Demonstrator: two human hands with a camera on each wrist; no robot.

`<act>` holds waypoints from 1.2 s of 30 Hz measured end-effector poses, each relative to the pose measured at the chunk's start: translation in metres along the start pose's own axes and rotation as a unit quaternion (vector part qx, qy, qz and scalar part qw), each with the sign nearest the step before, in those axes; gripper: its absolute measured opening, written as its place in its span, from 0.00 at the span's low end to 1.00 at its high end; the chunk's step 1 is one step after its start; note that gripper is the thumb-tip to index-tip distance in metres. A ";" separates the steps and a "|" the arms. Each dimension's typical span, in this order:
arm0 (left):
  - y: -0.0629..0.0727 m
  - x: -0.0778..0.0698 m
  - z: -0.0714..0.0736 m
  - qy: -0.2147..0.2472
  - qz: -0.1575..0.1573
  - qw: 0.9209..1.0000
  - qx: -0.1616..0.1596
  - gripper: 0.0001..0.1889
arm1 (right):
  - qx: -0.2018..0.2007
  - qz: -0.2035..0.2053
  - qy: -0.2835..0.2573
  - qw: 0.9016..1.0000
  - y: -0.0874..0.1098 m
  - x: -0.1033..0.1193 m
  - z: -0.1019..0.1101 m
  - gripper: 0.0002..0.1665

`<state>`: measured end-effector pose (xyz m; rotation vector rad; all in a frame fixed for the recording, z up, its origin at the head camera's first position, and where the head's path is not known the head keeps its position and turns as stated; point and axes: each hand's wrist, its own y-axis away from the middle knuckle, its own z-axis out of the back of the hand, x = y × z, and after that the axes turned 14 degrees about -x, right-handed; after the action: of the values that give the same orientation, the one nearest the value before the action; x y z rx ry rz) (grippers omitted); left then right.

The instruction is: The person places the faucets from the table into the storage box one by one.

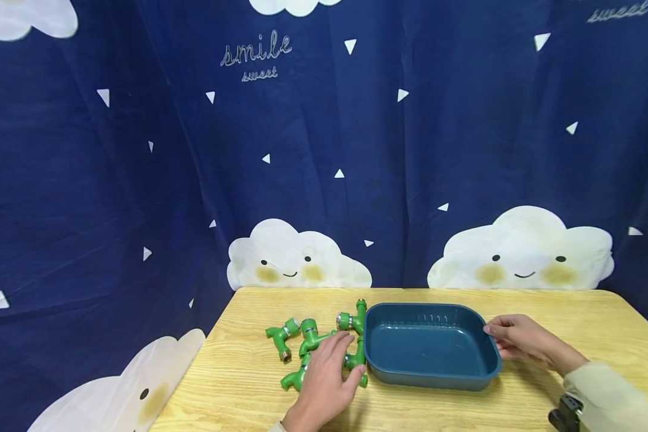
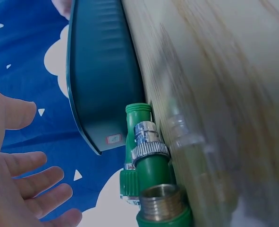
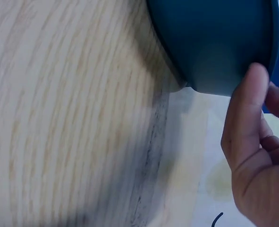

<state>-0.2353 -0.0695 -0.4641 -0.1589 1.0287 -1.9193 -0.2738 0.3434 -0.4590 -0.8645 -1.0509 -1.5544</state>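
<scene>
A dark teal rectangular basin (image 1: 431, 354) stands on the table with nothing inside it. At its right end my right hand (image 1: 529, 343) pinches the rim, and the right wrist view has the fingers (image 3: 245, 120) against the outer wall. Left of the basin lie several green plastic taps with silver collars, among them an upper-left tap (image 1: 282, 339) and one by the basin's corner (image 1: 360, 318). My left hand (image 1: 326, 379) is over the nearer taps, partly covering them. Its fingers are spread and hold nothing; in the left wrist view they are apart from the tap with a threaded end (image 2: 162, 203).
The light wooden table (image 1: 221, 372) carries the basin and taps. A dark blue curtain (image 1: 324, 132) with white clouds and triangles hangs behind and to the left. A small dark device (image 1: 567, 413) is near the right sleeve.
</scene>
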 end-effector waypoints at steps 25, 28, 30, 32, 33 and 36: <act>-0.002 0.000 0.002 0.001 0.011 1.000 0.004 0.26 | 0.057 -0.046 -0.014 0.997 0.004 0.005 0.007 0.17; -0.003 0.001 0.002 0.001 0.010 1.000 0.005 0.26 | 0.063 -0.051 -0.025 0.996 0.004 0.005 0.006 0.16; -0.002 0.001 0.002 0.000 0.008 1.000 0.003 0.26 | 0.062 -0.053 -0.028 0.996 0.004 0.004 0.007 0.15; -0.002 0.003 0.001 -0.002 0.005 1.000 -0.002 0.26 | 0.063 -0.054 -0.029 0.996 0.003 0.003 0.007 0.15; -0.001 0.003 0.001 -0.002 0.004 1.000 -0.005 0.26 | 0.063 -0.055 -0.031 0.996 0.003 0.002 0.007 0.15; -0.001 0.004 0.001 -0.004 0.002 1.000 -0.008 0.26 | 0.066 -0.060 -0.038 0.995 0.003 0.001 0.008 0.15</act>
<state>-0.2377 -0.0730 -0.4639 -0.1734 1.0389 -1.9057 -0.2711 0.3502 -0.4550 -0.7872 -1.2654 -1.5422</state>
